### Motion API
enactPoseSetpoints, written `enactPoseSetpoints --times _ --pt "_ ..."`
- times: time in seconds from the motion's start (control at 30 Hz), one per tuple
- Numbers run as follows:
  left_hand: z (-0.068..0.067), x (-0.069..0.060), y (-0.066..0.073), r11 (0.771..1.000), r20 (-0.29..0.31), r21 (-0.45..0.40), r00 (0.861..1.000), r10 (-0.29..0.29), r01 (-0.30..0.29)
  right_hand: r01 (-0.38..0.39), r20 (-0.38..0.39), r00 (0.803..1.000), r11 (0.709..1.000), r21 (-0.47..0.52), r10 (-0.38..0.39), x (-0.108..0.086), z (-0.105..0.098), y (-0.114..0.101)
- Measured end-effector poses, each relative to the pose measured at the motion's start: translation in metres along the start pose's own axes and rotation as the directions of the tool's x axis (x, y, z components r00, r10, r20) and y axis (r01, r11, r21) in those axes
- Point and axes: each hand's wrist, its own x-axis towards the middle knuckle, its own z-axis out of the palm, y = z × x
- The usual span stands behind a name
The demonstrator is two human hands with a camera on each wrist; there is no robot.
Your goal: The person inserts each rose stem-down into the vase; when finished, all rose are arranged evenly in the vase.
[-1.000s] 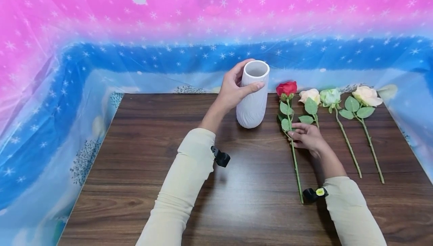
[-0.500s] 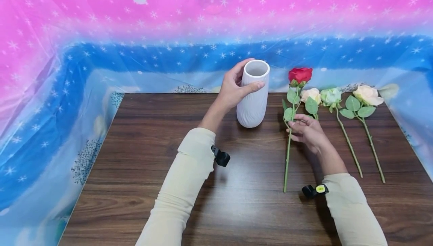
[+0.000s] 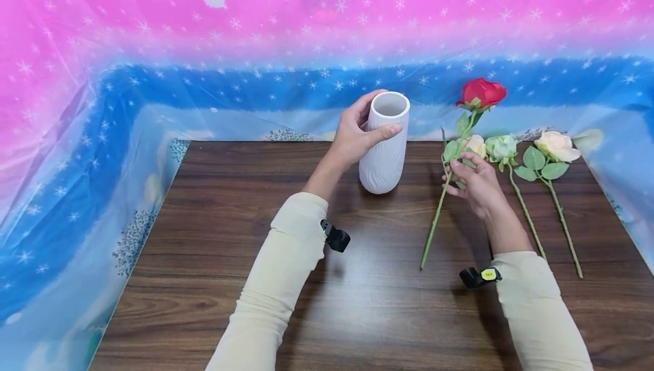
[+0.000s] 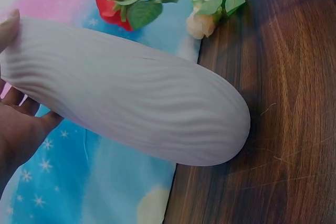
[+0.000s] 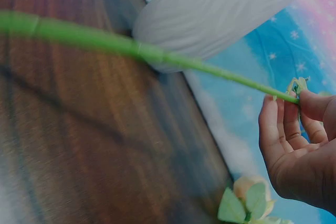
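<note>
Nearest are the cream sleeves [image 3: 276, 263], each with a black wrist camera [image 3: 335, 237] at its cuff. Beyond, over the wood-grain table [image 3: 214, 235], the right hand [image 3: 480, 186] pinches the red rose [image 3: 482, 94] by its stem, right of the white ribbed vase [image 3: 383, 158]; the stem's lower tip seems off the tabletop, though that is hard to judge. The left hand [image 3: 357, 139] is clamped round the vase near its rim. Farther right, a pale green rose [image 3: 502, 148] lies between two cream roses [image 3: 557, 146]; behind hangs a snowflake-patterned cloth [image 3: 255, 90].
</note>
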Motion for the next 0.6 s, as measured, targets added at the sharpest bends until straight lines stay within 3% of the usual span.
enactPoseSetpoints --times 0.33,0.6 --pt "0.005 0.003 0.003 0.998 -0.036 0.045 0.999 0.036 -0.034 0.07 0.037 0.996 0.987 0.146 -0.076 0.004 0.009 -0.017" --pt "0.005 0.007 0.002 0.998 -0.045 0.048 0.998 0.05 -0.048 0.133 0.034 0.99 0.985 0.111 -0.137 0.005 0.01 -0.025"
